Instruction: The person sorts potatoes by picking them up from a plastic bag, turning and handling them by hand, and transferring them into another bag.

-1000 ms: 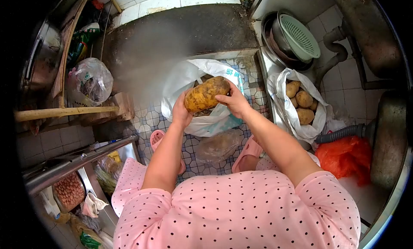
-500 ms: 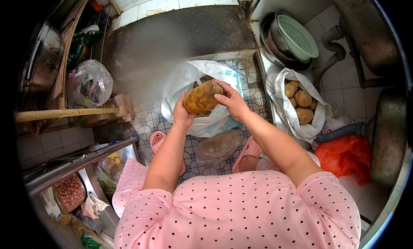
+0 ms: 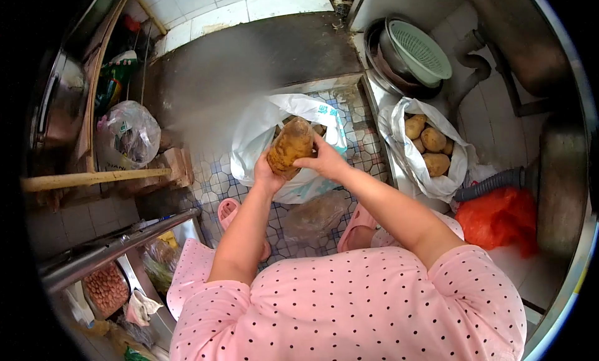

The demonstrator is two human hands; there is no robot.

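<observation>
Over the open white plastic bag, both my hands hold a large, long brown tuber with mottled, shiny yellow-brown skin. Its exact kind I cannot make out. My left hand wraps round its lower left side. The fingers of my right hand close on its right side, with the thumb across the front. The tuber stands nearly upright, its narrower greyish end pointing away from me. Behind it, more brown pieces show partly inside the bag, mostly hidden by the tuber and my hands.
To the right, a white bag of potatoes stands by stacked bowls and a green colander. A red plastic bag lies by a grey hose. A clear plastic bag lies between my pink slippers. At left are a wooden rack and a metal rail.
The tuber has turned from lying slantwise to nearly upright. My right hand has shifted lower along its right side. The whole view has moved slightly.
</observation>
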